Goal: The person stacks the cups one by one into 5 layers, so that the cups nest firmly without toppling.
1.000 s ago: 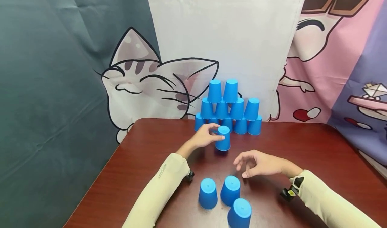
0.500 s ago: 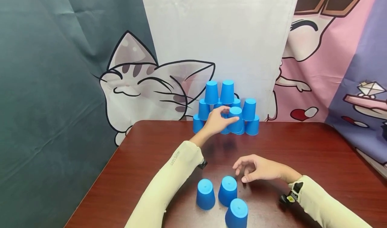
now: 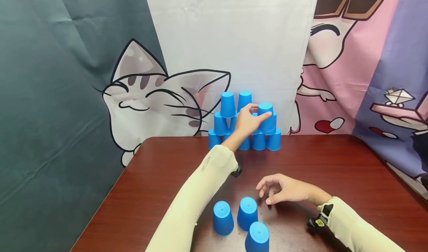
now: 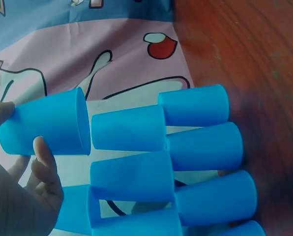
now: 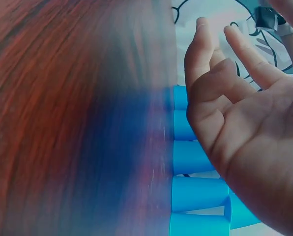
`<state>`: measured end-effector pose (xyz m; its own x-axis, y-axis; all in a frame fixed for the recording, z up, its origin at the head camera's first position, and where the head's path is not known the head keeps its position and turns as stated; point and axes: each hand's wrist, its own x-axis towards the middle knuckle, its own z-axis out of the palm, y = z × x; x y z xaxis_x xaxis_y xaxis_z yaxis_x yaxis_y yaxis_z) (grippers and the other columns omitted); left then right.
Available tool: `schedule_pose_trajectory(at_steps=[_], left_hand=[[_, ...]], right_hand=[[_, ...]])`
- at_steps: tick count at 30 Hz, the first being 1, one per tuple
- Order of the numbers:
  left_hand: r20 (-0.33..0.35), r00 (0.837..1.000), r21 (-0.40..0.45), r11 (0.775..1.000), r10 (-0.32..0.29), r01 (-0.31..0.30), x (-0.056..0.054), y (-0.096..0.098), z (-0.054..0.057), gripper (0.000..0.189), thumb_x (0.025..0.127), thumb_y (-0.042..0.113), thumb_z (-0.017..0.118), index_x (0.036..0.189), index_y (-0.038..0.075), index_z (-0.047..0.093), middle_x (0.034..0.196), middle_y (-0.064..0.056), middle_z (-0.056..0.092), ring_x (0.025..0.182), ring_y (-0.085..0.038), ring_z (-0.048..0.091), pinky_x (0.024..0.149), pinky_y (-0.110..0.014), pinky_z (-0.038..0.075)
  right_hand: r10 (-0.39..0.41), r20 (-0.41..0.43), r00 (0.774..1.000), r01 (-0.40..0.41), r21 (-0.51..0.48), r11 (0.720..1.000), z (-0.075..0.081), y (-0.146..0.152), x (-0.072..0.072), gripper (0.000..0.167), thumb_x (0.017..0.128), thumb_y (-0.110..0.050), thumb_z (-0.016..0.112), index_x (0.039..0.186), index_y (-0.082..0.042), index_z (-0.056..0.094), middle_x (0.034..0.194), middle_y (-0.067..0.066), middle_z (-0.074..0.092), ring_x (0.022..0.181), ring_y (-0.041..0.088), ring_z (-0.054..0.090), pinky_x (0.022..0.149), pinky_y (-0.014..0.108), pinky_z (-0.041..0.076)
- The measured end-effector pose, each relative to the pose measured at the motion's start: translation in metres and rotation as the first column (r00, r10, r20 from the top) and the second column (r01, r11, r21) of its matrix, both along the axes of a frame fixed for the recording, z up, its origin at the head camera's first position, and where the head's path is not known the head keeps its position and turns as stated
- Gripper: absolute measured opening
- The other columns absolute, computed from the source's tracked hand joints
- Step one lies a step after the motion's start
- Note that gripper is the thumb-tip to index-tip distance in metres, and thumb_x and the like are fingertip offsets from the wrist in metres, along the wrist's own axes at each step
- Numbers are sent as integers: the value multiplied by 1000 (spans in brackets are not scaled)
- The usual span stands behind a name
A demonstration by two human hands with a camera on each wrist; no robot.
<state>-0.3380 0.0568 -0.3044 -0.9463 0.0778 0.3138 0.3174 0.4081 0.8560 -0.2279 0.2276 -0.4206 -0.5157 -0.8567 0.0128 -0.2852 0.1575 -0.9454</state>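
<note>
In the head view my left hand (image 3: 247, 123) grips an upside-down blue plastic cup (image 3: 265, 115) at the upper right of a stack of matching cups. The left wrist view shows the held cup (image 4: 43, 123) with its rim close to the second-row cup (image 4: 129, 129); whether they touch, I cannot tell. Two top-row cups (image 3: 228, 105) stand to the left of it, partly behind the hand. My right hand (image 3: 285, 188) hovers over the table with loosely curled fingers, holding nothing. Left of it are three upside-down cups, a left one (image 3: 223, 218), a middle one (image 3: 247, 213) and a front one (image 3: 257, 238).
The stack's bottom row (image 3: 274, 140) stands near the far edge of the dark red wooden table (image 3: 160, 177). Directly behind rises a cloth backdrop (image 3: 187, 40) with cartoon figures. A small black device (image 3: 317, 222) is on the right wrist.
My left hand has lifted the cup from low in front of the stack up and rightward to its upper level. The right hand stays nearly in place; the view has shifted slightly.
</note>
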Motion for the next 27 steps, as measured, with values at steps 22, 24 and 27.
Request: schedule_pose_trajectory(at_steps=[22,24,27], left_hand=[[21,997,93,993,73,-74,-15,36,30,56,86,40,77,131,14,58,124,-6,66,67,-7,70,59,-23,55],[19,997,100,992,74,-76,-16,37,32,56,86,39,77,132,13,58,123,-6,67,69,-9,71,59,-23,56],[29,996,99,992,80,-82,-17,39,32,56,86,38,77,133,14,57,121,-5,67,70,-9,71,58,-22,55]], right_hand=[[-14,33,999,13,18,1000,-3,11,3,35,93,-2,64,125,8,54,108,31,62,80,38,68,64,32,57],[-16,34,999,15,21,1000,-4,11,4,35,94,-3,64,125,8,55,109,30,62,80,38,68,64,32,57],[-19,32,999,18,29,999,-5,13,5,35,94,-3,64,126,7,55,109,29,63,81,34,68,65,32,58]])
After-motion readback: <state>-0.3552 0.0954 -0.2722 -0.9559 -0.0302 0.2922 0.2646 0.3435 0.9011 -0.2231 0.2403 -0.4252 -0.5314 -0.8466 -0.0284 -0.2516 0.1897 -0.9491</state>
